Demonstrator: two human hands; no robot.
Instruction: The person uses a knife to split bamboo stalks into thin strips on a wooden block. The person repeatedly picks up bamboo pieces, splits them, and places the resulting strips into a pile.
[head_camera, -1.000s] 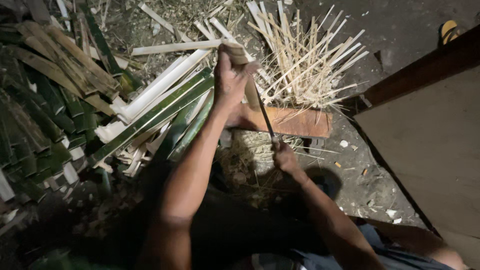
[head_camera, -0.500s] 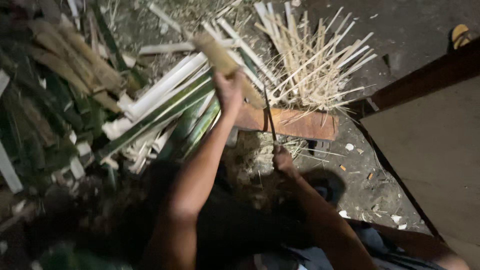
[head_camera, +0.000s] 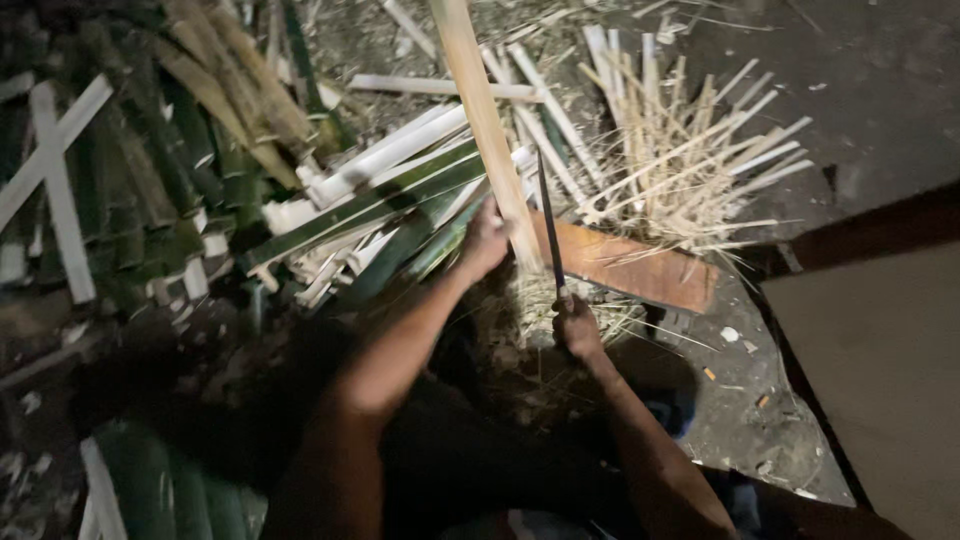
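Gripping a long pale split bamboo slat (head_camera: 480, 110) upright on the reddish wooden block (head_camera: 640, 268), my left hand (head_camera: 487, 240) reaches far; my right hand (head_camera: 577, 325) clasps the dark thin blade (head_camera: 549, 225) just right of it.

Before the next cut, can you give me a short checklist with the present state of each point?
1. Left hand grips the bamboo strip: ok.
2. Right hand holds the knife by its handle: ok.
3. Strip's lower end rests on the wooden block: ok.
4. Left fingers away from the blade: not ok, they sit close beside it.
5. Blade already in the strip or only beside it: cannot tell.
6. Light on the work: not ok, dim.
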